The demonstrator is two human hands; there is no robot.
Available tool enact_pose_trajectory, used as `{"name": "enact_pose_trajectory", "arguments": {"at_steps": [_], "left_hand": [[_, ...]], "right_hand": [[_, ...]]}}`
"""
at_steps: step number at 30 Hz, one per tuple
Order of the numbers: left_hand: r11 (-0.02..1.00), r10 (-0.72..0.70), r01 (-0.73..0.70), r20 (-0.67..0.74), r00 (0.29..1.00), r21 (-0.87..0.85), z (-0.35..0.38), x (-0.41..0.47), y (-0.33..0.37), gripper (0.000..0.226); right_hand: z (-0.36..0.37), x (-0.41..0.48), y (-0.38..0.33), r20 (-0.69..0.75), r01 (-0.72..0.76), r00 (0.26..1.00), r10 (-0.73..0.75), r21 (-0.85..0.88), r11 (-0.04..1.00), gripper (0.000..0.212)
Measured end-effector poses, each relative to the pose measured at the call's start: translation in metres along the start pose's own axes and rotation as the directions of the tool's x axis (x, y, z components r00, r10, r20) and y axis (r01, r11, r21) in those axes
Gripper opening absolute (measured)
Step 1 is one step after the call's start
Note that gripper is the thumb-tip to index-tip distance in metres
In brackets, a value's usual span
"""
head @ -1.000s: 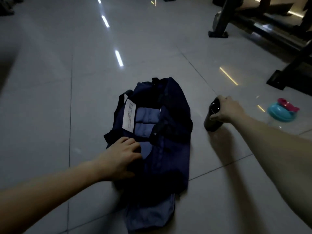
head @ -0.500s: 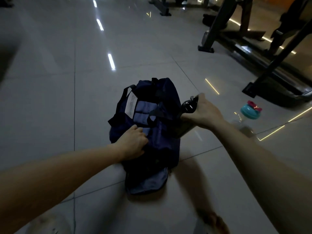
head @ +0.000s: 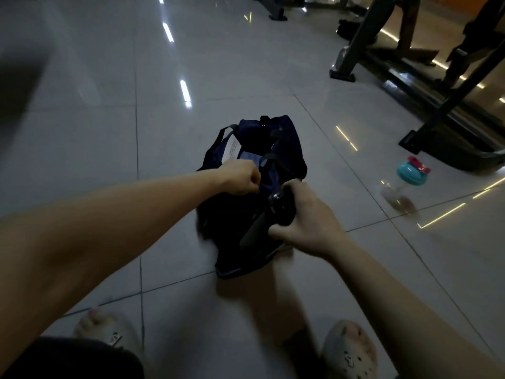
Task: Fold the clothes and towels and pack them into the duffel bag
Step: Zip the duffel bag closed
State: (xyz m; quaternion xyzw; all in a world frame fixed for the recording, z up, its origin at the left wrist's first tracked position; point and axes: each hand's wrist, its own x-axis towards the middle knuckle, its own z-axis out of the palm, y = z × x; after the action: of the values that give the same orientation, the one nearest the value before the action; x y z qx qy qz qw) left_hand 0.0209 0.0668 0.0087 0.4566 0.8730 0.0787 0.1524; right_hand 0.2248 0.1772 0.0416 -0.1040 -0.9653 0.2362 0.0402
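Dim room, glossy grey tiled floor (head: 82, 138). The navy duffel bag (head: 289, 151) lies on the floor at centre, its long axis running near to far. Its top gapes open over the far half. Inside the opening sits folded pale-blue cloth (head: 250, 157). A white label (head: 232, 149) shows on the bag's left inner wall.

Left hand (head: 240, 177): the arm reaches in from the near left, almost straight, with the forearm off the floor. The fingers are curled tight into a fist with the knuckles turned right. They pinch the bag's fabric at the near-left edge of the opening.

Right hand (head: 310, 218): the arm comes in from the near right, back of the hand toward the camera. Fingers and thumb wrap round a black bottle (head: 274, 209), gripping it at the cap end. The bottle is tilted, cap far and up, body slanting down toward the near left over the bag's near half. Too dark to tell whether its lower end touches the bag.

The two hands are near each other but apart, with a strip of bag fabric between them.

Surroundings: a clear shaker (head: 408, 177) with a teal lid stands on the floor well to the right of the bag. A black gym-machine frame (head: 442, 116) is at far right. At the near edge are the person's feet in pale clogs (head: 348, 351). Dark shorts (head: 68, 359) fill the near-left corner.
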Motion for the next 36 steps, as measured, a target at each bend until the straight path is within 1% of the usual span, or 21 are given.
{"name": "enact_pose_trajectory", "arguments": {"at_steps": [3, 6, 7, 9, 11, 12, 14, 15, 17, 18, 19, 20, 21, 22, 24, 27, 29, 31, 33, 34, 36], "left_hand": [[0.996, 0.019, -0.018, 0.008, 1.0, -0.087, -0.003, 0.002, 0.002, 0.025], [0.98, 0.024, -0.021, 0.016, 1.0, -0.195, -0.004, 0.002, -0.001, 0.016], [0.974, 0.033, -0.03, 0.01, 0.999, -0.225, -0.004, 0.0, -0.002, 0.017], [0.973, 0.055, -0.057, -0.012, 0.998, -0.224, -0.003, -0.003, -0.003, 0.02], [0.986, 0.083, -0.088, -0.042, 0.996, -0.142, 0.002, -0.008, -0.007, 0.021], [0.991, 0.105, -0.11, -0.061, 0.993, -0.082, 0.006, -0.011, -0.011, 0.02], [0.985, 0.173, -0.167, -0.159, 0.972, 0.047, 0.017, -0.019, -0.023, 0.019], [0.978, 0.203, -0.183, -0.244, 0.948, 0.103, 0.024, -0.025, -0.031, 0.02], [0.965, 0.247, -0.184, -0.421, 0.872, 0.185, 0.04, -0.045, -0.046, 0.023], [0.953, 0.278, -0.182, -0.451, 0.848, 0.243, 0.048, -0.058, -0.054, 0.024], [0.933, 0.309, -0.178, -0.44, 0.843, 0.313, 0.059, -0.068, -0.063, 0.026], [0.913, 0.321, -0.166, -0.403, 0.857, 0.373, 0.07, -0.077, -0.073, 0.03], [0.905, 0.295, -0.134, -0.367, 0.883, 0.405, 0.078, -0.084, -0.082, 0.035], [0.907, 0.244, -0.09, -0.339, 0.909, 0.411, 0.084, -0.087, -0.089, 0.041], [0.912, 0.183, -0.038, -0.321, 0.929, 0.408, 0.089, -0.084, -0.091, 0.052], [0.906, 0.199, -0.048, -0.322, 0.925, 0.422, 0.086, -0.063, -0.064, 0.062], [0.912, 0.224, -0.059, -0.372, 0.901, 0.406, 0.085, -0.044, -0.042, 0.056], [0.91, 0.284, -0.11, -0.408, 0.867, 0.4, 0.084, -0.029, -0.025, 0.033], [0.904, 0.338, -0.173, -0.406, 0.849, 0.391, 0.073, -0.016, -0.014, 0.013], [0.913, 0.337, -0.197, -0.388, 0.858, 0.357, 0.063, -0.011, -0.01, 0.011], [0.958, 0.255, -0.195, -0.319, 0.913, 0.21, 0.037, 0.001, -0.003, 0.013]], "right_hand": [[0.052, -0.009, -0.007, 0.017, 0.123, 0.992, -0.122, -0.138, 0.983, 0.087], [0.093, -0.009, -0.008, -0.028, 0.239, 0.966, -0.257, -0.278, 0.93, 0.083], [0.102, -0.007, -0.004, -0.044, 0.239, 0.963, -0.265, -0.312, 0.92, 0.079], [0.115, -0.004, 0.005, -0.055, 0.17, 0.978, -0.201, -0.345, 0.923, 0.075], [0.124, -0.006, 0.015, -0.025, 0.105, 0.992, -0.123, -0.382, 0.918, 0.075], [0.127, -0.007, 0.018, -0.004, 0.099, 0.994, -0.11, -0.41, 0.907, 0.074], [0.129, -0.008, 0.02, 0.01, 0.093, 0.995, -0.099, -0.464, 0.881, 0.072], [0.129, -0.008, 0.02, 0.003, 0.083, 0.996, -0.093, -0.484, 0.871, 0.073], [0.126, -0.006, 0.02, -0.025, 0.057, 0.996, -0.081, -0.503, 0.863, 0.077], [0.124, -0.006, 0.022, -0.039, 0.043, 0.997, -0.073, -0.502, 0.864, 0.079], [0.123, -0.006, 0.024, -0.049, 0.029, 0.997, -0.062, -0.499, 0.866, 0.08], [0.123, -0.006, 0.026, -0.056, 0.016, 0.997, -0.05, -0.492, 0.87, 0.081], [0.123, -0.007, 0.028, -0.063, 0.001, 0.997, -0.036, -0.484, 0.875, 0.083], [0.123, -0.008, 0.028, -0.07, -0.016, 0.997, -0.02, -0.476, 0.879, 0.084], [0.127, -0.01, 0.024, -0.082, -0.05, 0.997, 0.015, -0.438, 0.898, 0.086], [0.134, -0.015, 0.014, -0.072, -0.043, 0.997, 0.02, -0.327, 0.944, 0.089], [0.139, -0.015, 0.012, -0.035, -0.09, 0.996, 0.085, -0.179, 0.98, 0.093], [0.141, -0.015, 0.014, -0.035, -0.187, 0.982, 0.187, 0.013, 0.982, 0.098], [0.138, -0.014, 0.02, -0.087, -0.219, 0.969, 0.231, 0.132, 0.967, 0.097], [0.134, -0.013, 0.023, -0.109, -0.218, 0.966, 0.234, 0.143, 0.965, 0.095], [0.119, -0.011, 0.03, -0.159, -0.214, 0.96, 0.232, 0.121, 0.969, 0.091]]}}
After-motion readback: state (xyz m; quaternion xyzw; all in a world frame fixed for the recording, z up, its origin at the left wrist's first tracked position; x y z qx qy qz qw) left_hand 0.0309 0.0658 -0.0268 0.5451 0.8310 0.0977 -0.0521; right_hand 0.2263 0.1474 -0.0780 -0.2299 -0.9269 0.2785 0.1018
